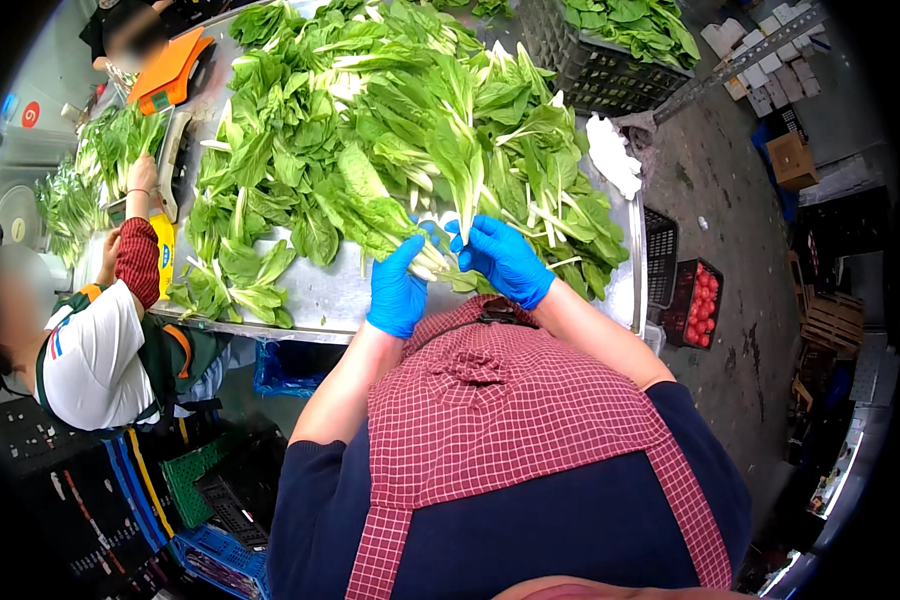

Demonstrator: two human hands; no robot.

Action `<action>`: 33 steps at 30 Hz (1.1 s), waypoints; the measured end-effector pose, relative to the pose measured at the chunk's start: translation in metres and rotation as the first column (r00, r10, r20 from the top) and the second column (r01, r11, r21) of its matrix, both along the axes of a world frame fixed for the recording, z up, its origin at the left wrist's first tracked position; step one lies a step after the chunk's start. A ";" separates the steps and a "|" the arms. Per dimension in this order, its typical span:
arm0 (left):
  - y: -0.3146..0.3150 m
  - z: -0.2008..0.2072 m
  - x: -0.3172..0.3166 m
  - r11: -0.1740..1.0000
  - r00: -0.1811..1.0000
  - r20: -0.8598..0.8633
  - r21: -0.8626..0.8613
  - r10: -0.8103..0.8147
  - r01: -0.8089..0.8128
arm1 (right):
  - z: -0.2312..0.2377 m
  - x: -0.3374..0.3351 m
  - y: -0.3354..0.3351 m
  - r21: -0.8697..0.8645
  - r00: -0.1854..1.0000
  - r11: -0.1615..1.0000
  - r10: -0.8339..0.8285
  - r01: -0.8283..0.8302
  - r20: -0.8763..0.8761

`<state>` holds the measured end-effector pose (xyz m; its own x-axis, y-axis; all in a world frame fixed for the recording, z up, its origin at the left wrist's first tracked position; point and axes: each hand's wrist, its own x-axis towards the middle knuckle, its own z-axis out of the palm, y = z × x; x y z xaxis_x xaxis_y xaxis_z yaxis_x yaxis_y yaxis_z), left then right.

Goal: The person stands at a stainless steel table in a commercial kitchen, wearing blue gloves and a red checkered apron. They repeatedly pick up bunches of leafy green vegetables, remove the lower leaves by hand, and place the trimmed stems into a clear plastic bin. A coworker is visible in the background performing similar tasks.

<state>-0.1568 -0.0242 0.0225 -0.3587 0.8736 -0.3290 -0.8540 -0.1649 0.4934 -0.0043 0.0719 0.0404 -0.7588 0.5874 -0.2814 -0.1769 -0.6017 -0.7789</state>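
Note:
Both of my hands wear blue gloves and meet at the near edge of a metal table [320,310]. My left hand [398,290] is closed around the pale stem ends of a bunch of leafy greens [355,205], whose leaves point away from me. Just to the right, my right hand [508,262] pinches the white stem of another leafy green [457,165], which stands up over the heap. Beyond and around both hands spreads a large pile of loose leafy greens [280,130]. Some right fingertips are hidden behind the stem.
At the left, a person [100,350] handles greens beside an orange scale [175,70]; another person [135,35] is farther back. A black crate of greens [595,70] stands at the far right, near crumpled white plastic [613,155]. A crate of red tomatoes [703,305] sits on the floor.

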 end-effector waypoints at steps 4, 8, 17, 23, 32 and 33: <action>0.001 0.001 -0.001 0.996 0.994 0.051 0.003 -0.094 0.094 | -0.002 0.000 -0.001 0.091 0.997 0.994 0.048 -0.054 0.068; 0.001 -0.005 -0.002 0.993 0.994 -0.009 -0.045 -0.111 0.110 | 0.004 -0.002 -0.004 0.210 0.980 0.973 0.057 -0.097 0.189; 0.002 -0.003 0.002 0.998 0.996 0.063 -0.006 -0.057 0.058 | -0.001 -0.005 -0.002 0.233 0.970 0.972 -0.044 -0.014 0.240; 0.006 -0.002 0.004 0.995 0.994 0.056 -0.014 -0.094 0.095 | 0.001 -0.007 -0.002 0.364 0.941 0.930 -0.075 -0.054 0.329; 0.013 -0.018 0.001 0.989 0.992 -0.075 -0.114 -0.099 0.090 | 0.000 -0.005 0.002 0.116 0.971 0.993 -0.003 -0.026 0.239; 0.015 -0.014 0.003 0.990 0.995 -0.059 -0.121 -0.078 0.071 | -0.002 -0.004 0.003 0.135 0.964 0.990 -0.006 -0.031 0.265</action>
<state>-0.1538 -0.0096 0.0085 -0.3176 0.8546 -0.4108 -0.8282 -0.0390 0.5591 -0.0087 0.0748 0.0383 -0.6760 0.6249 -0.3905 0.0529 -0.4874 -0.8716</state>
